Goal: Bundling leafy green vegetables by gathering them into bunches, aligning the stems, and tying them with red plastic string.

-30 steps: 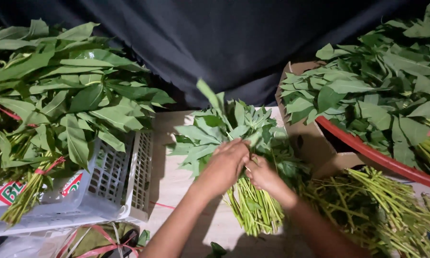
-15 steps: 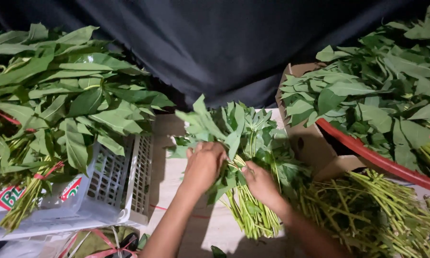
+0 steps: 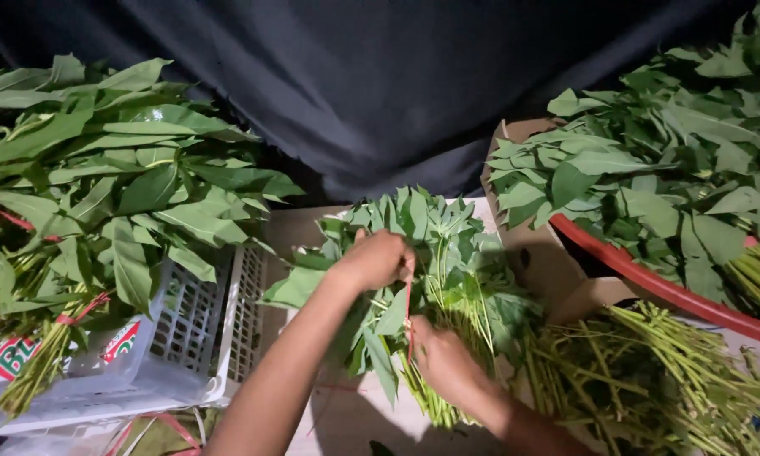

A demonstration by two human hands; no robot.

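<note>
at frame centre a leafy green bunch (image 3: 435,279) is laid on the table (image 3: 300,228). left hand (image 3: 376,260) is clenched round a red tie (image 3: 408,314) pulled taut; the stems are gripped by the right hand (image 3: 443,363) lower-centre. tied bunches (image 3: 101,203) are stacked on a white crate (image 3: 186,338) at left; a red-rimmed basin (image 3: 650,283) of greens is seen upper right.

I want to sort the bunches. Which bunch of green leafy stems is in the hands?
The middle bunch of green leafy stems: the left hand and right hand grip it. Tied bunches lie apart in the white plastic crate.
</note>
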